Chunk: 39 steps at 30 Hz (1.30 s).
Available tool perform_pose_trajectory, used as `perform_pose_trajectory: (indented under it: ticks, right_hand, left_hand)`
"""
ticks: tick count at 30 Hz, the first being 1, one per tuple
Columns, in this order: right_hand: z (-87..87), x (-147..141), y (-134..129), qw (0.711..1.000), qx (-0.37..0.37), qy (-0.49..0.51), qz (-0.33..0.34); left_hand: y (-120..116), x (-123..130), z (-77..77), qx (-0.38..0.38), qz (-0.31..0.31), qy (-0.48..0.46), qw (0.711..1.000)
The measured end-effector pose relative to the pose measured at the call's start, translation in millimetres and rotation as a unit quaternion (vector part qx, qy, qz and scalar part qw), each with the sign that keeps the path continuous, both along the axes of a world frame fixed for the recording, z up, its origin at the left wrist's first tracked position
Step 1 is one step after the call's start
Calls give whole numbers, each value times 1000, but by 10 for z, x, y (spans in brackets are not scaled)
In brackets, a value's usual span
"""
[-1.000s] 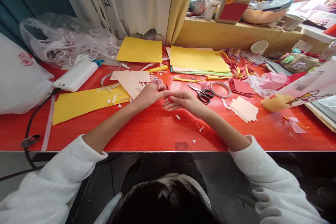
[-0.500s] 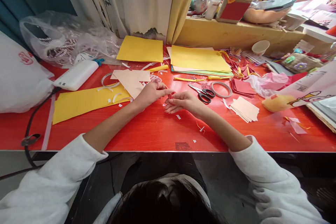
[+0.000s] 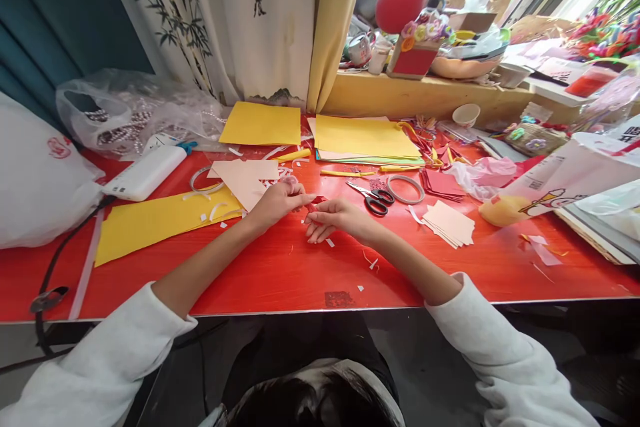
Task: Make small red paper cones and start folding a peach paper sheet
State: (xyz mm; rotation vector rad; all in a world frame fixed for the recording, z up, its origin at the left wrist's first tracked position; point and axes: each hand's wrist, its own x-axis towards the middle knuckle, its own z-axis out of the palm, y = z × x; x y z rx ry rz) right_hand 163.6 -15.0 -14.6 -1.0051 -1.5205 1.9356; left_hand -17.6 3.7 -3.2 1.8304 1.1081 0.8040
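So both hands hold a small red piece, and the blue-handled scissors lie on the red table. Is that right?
Not quite: the scissors have black handles, not blue, as the head view shows. They lie on the red table, and the left hand and right hand hold a small red piece.

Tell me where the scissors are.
In the head view, the black-handled scissors lie right of centre on the red table, beyond the right hand and just left of a tape roll.
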Motion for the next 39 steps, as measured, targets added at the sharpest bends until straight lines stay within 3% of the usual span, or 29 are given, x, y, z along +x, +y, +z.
perform_pose_trajectory:
  ticks: [8,15,20,22,26,31,35,39]
  right_hand:
    - [-20,-7,16,999,13,10,52]
    - [-97,19,96,998,35,-7,60]
    - [-60,14,72,995,51,3,80]
    - [-63,-1,66,997,53,9,55]
    - [-69,30,134,995,68,9,-78]
    - [62,282,275,980,108,5,-170]
    - [124,410,292,986,103,-29,-130]
    - [71,344,263,990,104,-61,-68]
  left_hand:
    - [-13,-38,40,-13,31,-28,999]
    - [-5,-36,42,54,34,101,993]
    - [-48,-29,52,64,62,55,994]
    - [-22,-44,43,40,61,35,997]
    - [88,-84,-20,-2,63,35,997]
    - [115,-81,-45,28,41,64,997]
    - [41,-35,6,75,41,91,992]
    - [4,-14,0,72,7,75,995]
